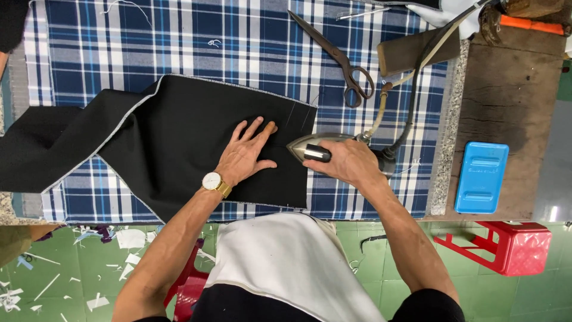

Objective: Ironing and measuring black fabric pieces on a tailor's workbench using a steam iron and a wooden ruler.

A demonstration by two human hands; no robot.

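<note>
On plaid table (149,36), left hand (244,154) flat on black fabric (179,131), right hand (348,162) gripping iron (310,146)

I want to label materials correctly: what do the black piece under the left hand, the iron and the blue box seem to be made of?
Black piece: woven cloth, matte, with a pale edge. Iron: its body looks like shiny metal with a dark handle, mostly hidden by the right hand. Blue box: probably moulded plastic, smooth and slightly glossy.
</note>
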